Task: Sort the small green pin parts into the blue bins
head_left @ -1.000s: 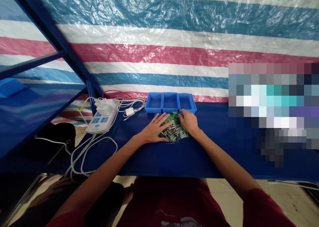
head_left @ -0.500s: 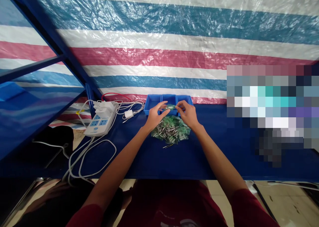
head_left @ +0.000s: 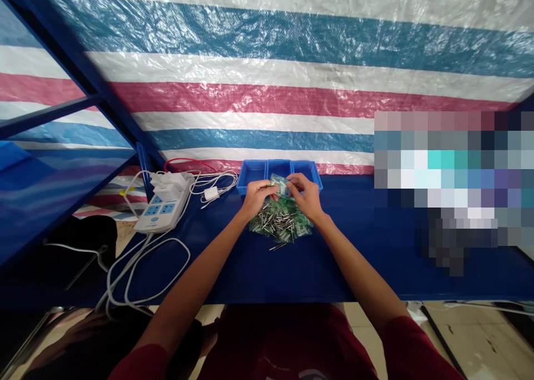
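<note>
Between my two hands is a small clear plastic bag with a greenish tint. My left hand pinches its left side, and my right hand has fingers closed at its right edge. What lies inside the bag is too small to make out. Just below it on the table spreads a pile of thin metal bits, mixed with more greenish little bags. Behind my hands stand three joined blue bins, partly covered by my fingers.
A white power strip with plugged-in adapters sits to the left on the blue table. Loose white cables loop around it. A striped plastic sheet hangs behind. Another person's dark-clothed leg is at lower left. A blurred-out area covers the right.
The small bag has come slightly nearer and is now tilted more upright between my hands. My left fingers have closed in on it. The view has shifted a little.
</note>
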`<state>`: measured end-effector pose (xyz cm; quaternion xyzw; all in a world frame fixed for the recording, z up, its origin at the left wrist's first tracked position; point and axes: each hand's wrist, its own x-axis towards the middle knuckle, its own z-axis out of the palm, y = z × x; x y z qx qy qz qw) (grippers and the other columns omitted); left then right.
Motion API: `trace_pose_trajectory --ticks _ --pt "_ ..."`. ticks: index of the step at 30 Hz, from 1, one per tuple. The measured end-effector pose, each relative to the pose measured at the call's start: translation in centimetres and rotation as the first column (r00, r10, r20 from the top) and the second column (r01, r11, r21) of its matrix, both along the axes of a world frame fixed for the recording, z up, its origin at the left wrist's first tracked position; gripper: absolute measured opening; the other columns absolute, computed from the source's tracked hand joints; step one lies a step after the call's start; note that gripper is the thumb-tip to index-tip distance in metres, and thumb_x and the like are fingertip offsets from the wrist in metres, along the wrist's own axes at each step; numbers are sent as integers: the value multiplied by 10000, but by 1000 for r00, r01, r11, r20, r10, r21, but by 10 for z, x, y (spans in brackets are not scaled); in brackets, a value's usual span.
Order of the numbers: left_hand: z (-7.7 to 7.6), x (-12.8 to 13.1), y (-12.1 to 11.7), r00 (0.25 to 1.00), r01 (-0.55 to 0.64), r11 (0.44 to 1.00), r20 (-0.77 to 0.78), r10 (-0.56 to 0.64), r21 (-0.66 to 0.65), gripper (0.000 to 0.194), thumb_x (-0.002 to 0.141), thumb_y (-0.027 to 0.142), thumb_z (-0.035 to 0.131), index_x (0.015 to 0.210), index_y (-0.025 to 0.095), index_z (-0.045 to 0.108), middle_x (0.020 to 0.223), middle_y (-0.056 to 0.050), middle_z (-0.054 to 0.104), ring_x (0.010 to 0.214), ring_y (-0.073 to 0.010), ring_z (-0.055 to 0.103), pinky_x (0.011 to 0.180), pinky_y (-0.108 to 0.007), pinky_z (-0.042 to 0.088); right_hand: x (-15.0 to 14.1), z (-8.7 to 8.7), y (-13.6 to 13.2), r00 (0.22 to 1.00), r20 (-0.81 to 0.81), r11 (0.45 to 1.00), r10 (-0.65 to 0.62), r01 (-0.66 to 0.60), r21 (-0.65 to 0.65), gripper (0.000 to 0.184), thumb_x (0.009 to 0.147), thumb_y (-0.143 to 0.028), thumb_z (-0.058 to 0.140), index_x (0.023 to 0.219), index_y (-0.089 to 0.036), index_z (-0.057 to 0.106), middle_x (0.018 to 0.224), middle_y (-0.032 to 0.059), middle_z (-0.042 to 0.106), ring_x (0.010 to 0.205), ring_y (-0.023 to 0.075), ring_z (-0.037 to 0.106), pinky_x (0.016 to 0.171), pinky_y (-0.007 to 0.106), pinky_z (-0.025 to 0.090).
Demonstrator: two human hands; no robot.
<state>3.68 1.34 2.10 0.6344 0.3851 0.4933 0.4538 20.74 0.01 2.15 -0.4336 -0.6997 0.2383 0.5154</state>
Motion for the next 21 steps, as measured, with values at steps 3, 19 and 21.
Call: trace_pose_trajectory --ticks 3,19,21 --pt "-1 2 3 1000 30 999 3 -31 17 400 799 478 631 593 134 631 557 -29 653 520 -148 594 543 -267 473 3 -1 0 998 68 995 -18 11 104 267 920 -277 415 989 -188 657 799 39 653 604 141 596 614 278 489" --pt "-15 0 19 995 -12 975 -90 33 221 440 761 578 644 689 145 661 799 -55 619 648 -131 558 592 -259 461 10 -6 16 977 195 982 -85 50 181 174 898 -292 514 841 -189 641 884 68 640 769 179 600 684 289 502" --pt "-15 1 20 992 3 970 -126 28 244 390 734 534 693 692 149 653 793 -49 626 676 -142 577 628 -265 469 10 -5 15 980 190 990 -62 37 133 170 893 -299 519 841 -188 636 787 44 640 694 169 595 674 291 498"
